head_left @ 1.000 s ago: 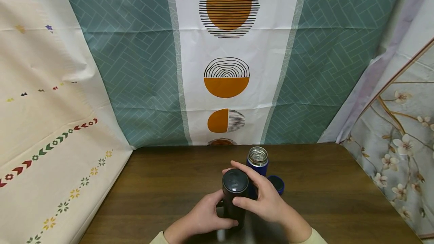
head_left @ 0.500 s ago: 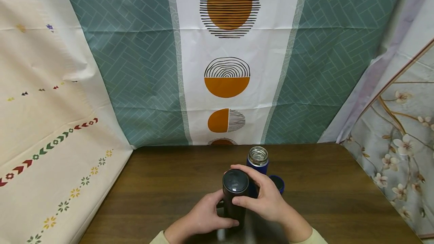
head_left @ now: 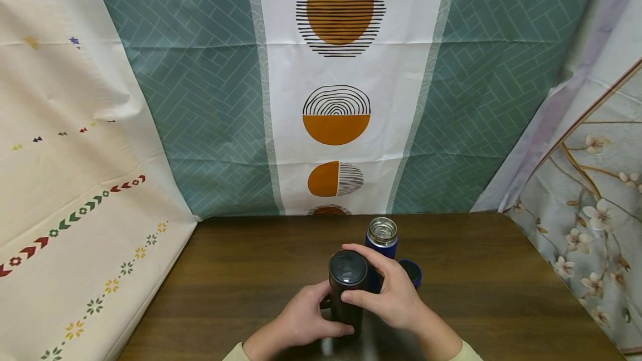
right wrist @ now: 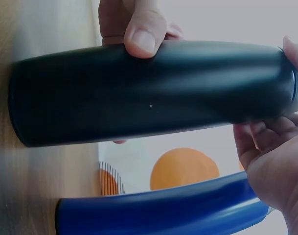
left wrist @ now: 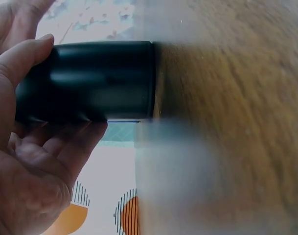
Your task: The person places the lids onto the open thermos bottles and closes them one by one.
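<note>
A black thermos bottle (head_left: 346,310) with a glossy dark lid (head_left: 348,268) stands upright on the wooden table, near its front. My left hand (head_left: 310,316) grips the lower body, thumb across the front and fingers round the far side. Higher up, my right hand (head_left: 393,294) has thumb and fingers round the lid end. In the right wrist view the bottle (right wrist: 139,98) lies across the picture, its base against the tabletop, with the right hand (right wrist: 281,161) at its top. The left wrist view shows the left fingers (left wrist: 85,142) curled beneath the dark body.
Behind the right hand stands a blue thermos bottle (head_left: 382,247), uncapped, its steel mouth showing. Its blue-rimmed lid (head_left: 412,273) lies to the right on the table (head_left: 241,272). Patterned cloths hang at the back (head_left: 210,116) and both sides.
The right hand's fingers have shifted slightly lower and turned a little around the top of the black thermos bottle. The left hand and both bottles stay in place.
</note>
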### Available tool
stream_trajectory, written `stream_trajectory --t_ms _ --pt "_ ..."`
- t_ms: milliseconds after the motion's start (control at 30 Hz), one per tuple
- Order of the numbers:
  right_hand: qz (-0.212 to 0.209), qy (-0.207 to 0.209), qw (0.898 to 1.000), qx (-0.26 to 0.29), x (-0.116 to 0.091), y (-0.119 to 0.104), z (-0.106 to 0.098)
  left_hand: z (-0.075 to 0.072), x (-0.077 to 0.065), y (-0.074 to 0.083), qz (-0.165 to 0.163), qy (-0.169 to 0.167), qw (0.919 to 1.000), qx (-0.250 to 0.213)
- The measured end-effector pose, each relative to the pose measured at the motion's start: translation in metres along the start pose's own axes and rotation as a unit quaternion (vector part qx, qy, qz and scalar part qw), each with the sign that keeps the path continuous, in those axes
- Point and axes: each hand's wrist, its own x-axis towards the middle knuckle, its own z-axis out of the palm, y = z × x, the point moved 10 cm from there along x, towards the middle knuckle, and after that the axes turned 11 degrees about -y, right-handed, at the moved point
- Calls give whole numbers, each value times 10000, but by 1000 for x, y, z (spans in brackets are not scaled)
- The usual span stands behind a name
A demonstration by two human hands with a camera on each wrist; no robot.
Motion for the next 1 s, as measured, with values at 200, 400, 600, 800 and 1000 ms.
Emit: stream_trajectory --t_ms 200,400,600,800,1000 --pt "171 148 9996 139 0 2 -1 0 0 2 -106 174 9996 191" --pt "303 272 9989 247 -1 4 1 0 0 3 -183 365 9989 217" --pt "391 469 9981 101 -2 7 1 -1 -1 2 -408 590 9970 291" --pt "521 755 9958 -58 -4 7 2 -2 -2 3 -581 754 9947 389" --pt "569 983 9935 -79 -5 5 3 -3 -4 4 -656 889 9924 535"
